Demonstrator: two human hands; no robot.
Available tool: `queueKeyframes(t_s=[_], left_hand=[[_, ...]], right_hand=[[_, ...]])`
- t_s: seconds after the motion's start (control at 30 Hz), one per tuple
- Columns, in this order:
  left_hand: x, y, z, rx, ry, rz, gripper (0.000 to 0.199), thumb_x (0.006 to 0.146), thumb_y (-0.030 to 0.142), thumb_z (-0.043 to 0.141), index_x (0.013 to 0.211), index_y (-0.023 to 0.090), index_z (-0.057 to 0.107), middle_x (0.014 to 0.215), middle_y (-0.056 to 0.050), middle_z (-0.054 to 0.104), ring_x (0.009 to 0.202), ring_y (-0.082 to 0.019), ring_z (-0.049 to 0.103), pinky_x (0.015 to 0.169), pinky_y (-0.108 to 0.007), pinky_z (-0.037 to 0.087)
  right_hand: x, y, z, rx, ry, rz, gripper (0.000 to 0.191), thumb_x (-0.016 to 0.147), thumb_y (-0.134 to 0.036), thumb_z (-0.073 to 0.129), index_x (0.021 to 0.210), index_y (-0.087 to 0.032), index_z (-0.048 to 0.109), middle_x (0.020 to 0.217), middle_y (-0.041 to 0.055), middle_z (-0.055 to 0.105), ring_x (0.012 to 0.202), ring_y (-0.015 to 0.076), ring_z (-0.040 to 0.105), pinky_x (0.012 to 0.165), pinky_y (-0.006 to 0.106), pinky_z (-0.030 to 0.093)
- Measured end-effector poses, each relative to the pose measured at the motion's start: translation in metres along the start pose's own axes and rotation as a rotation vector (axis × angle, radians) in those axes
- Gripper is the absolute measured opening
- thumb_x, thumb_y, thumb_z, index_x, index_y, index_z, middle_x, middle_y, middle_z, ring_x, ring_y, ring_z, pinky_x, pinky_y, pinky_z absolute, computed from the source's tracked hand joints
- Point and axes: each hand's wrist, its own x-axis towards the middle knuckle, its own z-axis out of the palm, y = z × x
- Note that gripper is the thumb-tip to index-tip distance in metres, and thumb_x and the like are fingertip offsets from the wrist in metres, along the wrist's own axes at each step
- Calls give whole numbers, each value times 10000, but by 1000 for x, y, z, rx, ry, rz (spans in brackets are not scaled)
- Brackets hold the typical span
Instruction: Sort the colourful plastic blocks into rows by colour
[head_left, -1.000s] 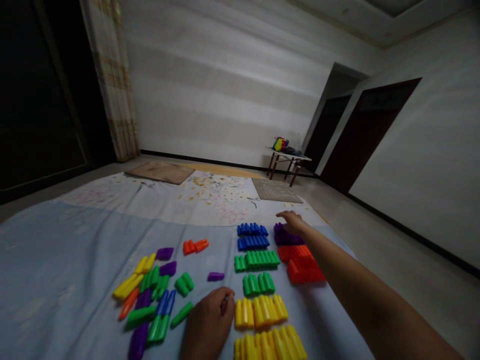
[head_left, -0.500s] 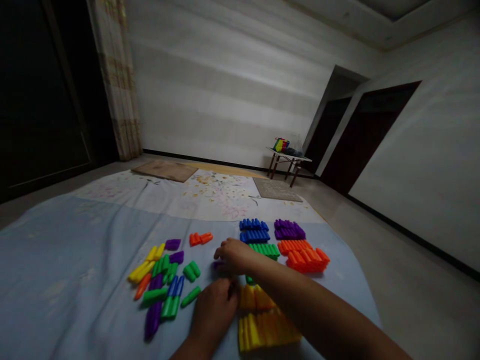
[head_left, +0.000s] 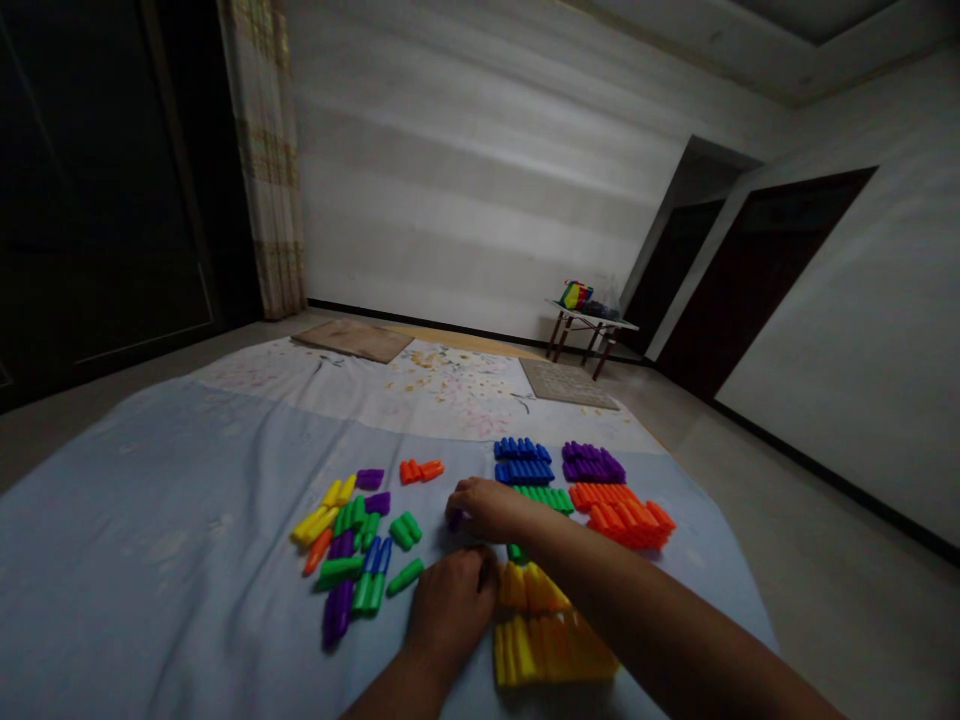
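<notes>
My right hand reaches in from the right, its fingers closed on a small purple stick that is mostly hidden. Just below it, my left hand rests with curled fingers; what they hold, if anything, is out of sight. Under and beside my right forearm lie rows of sticks: yellow, green, blue, orange and purple. Left of my hands is a loose scatter, with a green stick closest to my left hand.
Loose purple sticks, yellow sticks and orange sticks lie on the blue-and-white cloth. Toward the far edge are a brown board and a grey board. A small table stands by the wall.
The camera view has turned slightly left, so the scene sits further right. My right fingers cover more of the purple stick. My left hand stays curled below.
</notes>
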Motion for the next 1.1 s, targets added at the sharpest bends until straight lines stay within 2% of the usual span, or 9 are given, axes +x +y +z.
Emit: queueKeyframes(t_s=[0.17, 0.3, 0.47, 0.63, 0.73, 0.87, 0.97, 1.1], left_hand=[[-1, 2, -1, 17, 8, 8, 278, 844, 273, 354, 799, 212, 621, 836, -34, 668, 798, -159, 606, 668, -264, 362], [-1, 2, -2, 16, 4, 10, 287, 846, 289, 347, 787, 213, 618, 813, -38, 668, 776, -155, 606, 647, -257, 356], [1, -1, 1, 7, -2, 4, 294, 849, 291, 330, 809, 211, 610, 821, -44, 669, 761, -159, 610, 623, -254, 347], [5, -4, 2, -54, -7, 10, 286, 849, 280, 326, 817, 201, 600, 837, -41, 664, 768, -148, 605, 638, -242, 350], [6, -4, -1, -92, -26, 14, 287, 851, 292, 323, 789, 205, 589, 813, -24, 661, 760, -132, 599, 625, -224, 344], [8, -4, -4, -182, -29, -10, 292, 849, 322, 326, 835, 233, 604, 838, -6, 677, 780, -128, 606, 657, -218, 360], [9, -5, -4, -201, -32, -50, 286, 836, 333, 350, 877, 241, 617, 890, -10, 685, 816, -140, 612, 689, -224, 376], [11, -6, -2, -208, -45, -53, 301, 836, 347, 343, 862, 244, 625, 857, 0, 688, 784, -137, 615, 665, -215, 384]], right_hand=[[-3, 0, -3, 2, 79, 149, 307, 746, -362, 564, 1011, -217, 620, 1001, 76, 607, 885, 212, 588, 709, 287, 429], [1, -5, 0, -34, 64, 220, 398, 733, -491, 548, 1002, -207, 623, 976, 100, 617, 874, 246, 600, 695, 322, 451], [9, -5, 10, -67, 9, 208, 389, 711, -439, 558, 994, -179, 626, 970, 124, 603, 836, 265, 609, 661, 339, 467], [5, 7, 5, 57, 62, 178, 487, 653, -324, 623, 1126, -224, 563, 1053, 81, 557, 828, 207, 600, 719, 300, 464], [-10, 25, -7, 141, 153, 194, 544, 630, -215, 640, 1164, -225, 535, 1077, 65, 528, 818, 159, 584, 768, 262, 448], [-41, 64, -23, 198, 309, 261, 525, 632, -131, 621, 1147, -200, 549, 1046, 55, 535, 852, 148, 561, 815, 253, 429], [-67, 98, -32, 234, 367, 406, 518, 636, -97, 607, 1138, -212, 558, 1041, 36, 547, 821, 129, 565, 776, 235, 443], [-98, 139, -41, 220, 407, 604, 499, 635, -60, 587, 1119, -185, 575, 1050, 46, 549, 813, 121, 571, 748, 216, 448]])
